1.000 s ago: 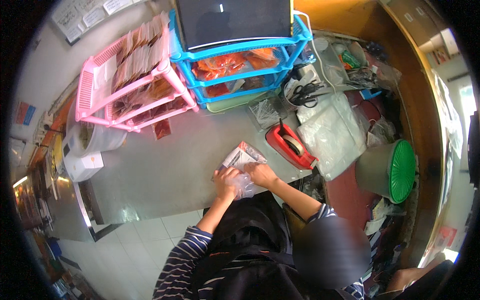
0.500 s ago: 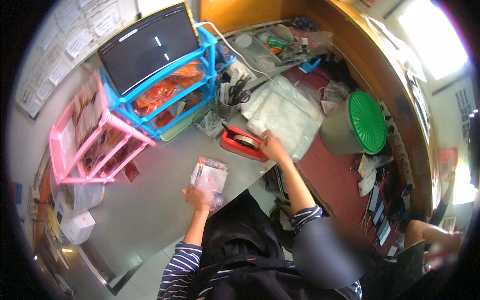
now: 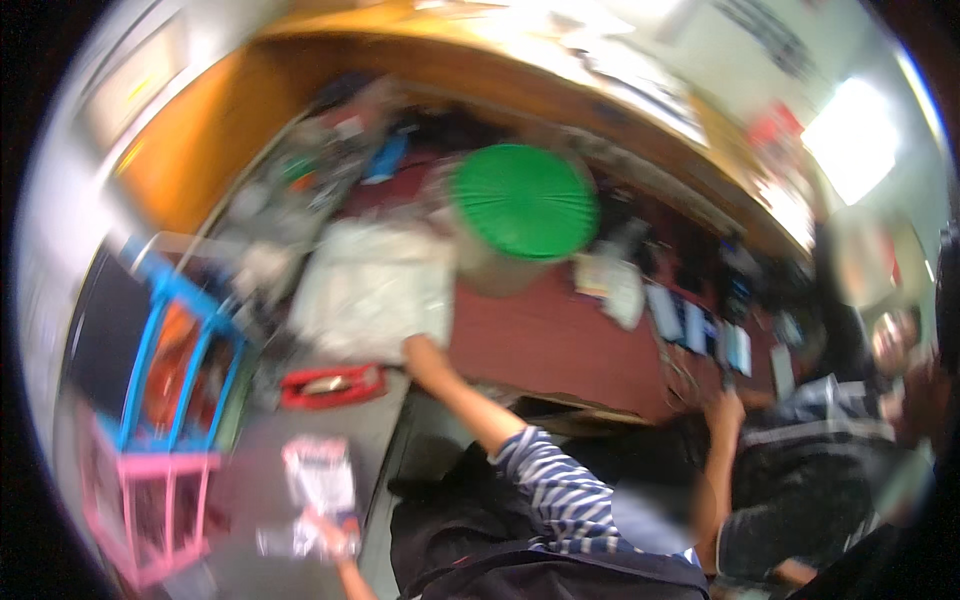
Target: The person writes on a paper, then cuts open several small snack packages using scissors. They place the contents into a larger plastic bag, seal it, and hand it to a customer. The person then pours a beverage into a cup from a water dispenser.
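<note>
My left hand (image 3: 325,535) lies at the lower end of a flat clear plastic packet (image 3: 325,480) with white and reddish contents, on the grey metal table (image 3: 255,500). Its fingers rest over the packet, blurred by motion. My right hand (image 3: 428,362) reaches to the near corner of a stack of white plastic bags (image 3: 370,285). It is just right of a red tape dispenser (image 3: 333,386) holding a pale roll. The fingers of that hand are smeared, so whether they grip anything is unclear.
A tub with a green lid (image 3: 525,200) stands on the dark red tabletop (image 3: 560,345). Blue (image 3: 185,365) and pink (image 3: 150,490) racks stand at left. Several phones (image 3: 690,325) lie at right, near a co-worker's hand (image 3: 725,410); another person is beyond.
The view has swung to the right, bringing in the phones and more of the co-workers. My right hand has moved from the tape dispenser's end toward the bag stack's corner. My left hand stays at the packet.
</note>
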{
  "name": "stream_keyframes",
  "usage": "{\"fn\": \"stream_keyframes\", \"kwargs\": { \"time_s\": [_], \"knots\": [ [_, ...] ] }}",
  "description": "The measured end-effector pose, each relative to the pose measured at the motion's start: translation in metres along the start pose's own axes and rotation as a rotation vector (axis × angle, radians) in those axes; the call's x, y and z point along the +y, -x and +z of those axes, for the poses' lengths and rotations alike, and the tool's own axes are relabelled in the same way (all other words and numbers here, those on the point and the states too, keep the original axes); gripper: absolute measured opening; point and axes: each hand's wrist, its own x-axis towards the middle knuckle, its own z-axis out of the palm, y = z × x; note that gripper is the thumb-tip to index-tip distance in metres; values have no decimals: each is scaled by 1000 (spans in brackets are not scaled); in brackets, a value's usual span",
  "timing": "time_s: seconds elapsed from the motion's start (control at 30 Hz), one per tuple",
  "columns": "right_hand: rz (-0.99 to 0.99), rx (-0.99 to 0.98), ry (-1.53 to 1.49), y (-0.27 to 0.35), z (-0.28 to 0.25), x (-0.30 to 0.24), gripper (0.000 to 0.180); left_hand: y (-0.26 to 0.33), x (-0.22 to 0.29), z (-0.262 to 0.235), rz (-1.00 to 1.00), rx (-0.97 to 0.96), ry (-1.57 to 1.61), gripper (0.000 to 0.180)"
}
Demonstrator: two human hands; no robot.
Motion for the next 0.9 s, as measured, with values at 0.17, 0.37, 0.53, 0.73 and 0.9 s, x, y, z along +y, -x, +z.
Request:
{"fn": "stream_keyframes", "kwargs": {
  "time_s": [0.17, 0.37, 0.53, 0.73, 0.9],
  "knots": [
    [-144, 8, -478, 68, -133, -28, 11, -6, 89, -30, 445, -379, -195, 29],
    [249, 471, -590, 167, -301, 67, 24, 20, 293, 61, 1504, -532, 292, 14],
    [329, 906, -593, 239, -353, 121, 16, 71, 456, 153, 1410, -813, 236, 24],
    [604, 775, -901, 300, -343, 104, 16, 104, 608, 208, 1706, -781, -472, 20],
    [751, 954, -962, 339, -330, 93, 12, 276, 789, 190, 2271, -1236, 445, 32]
  ]
}}
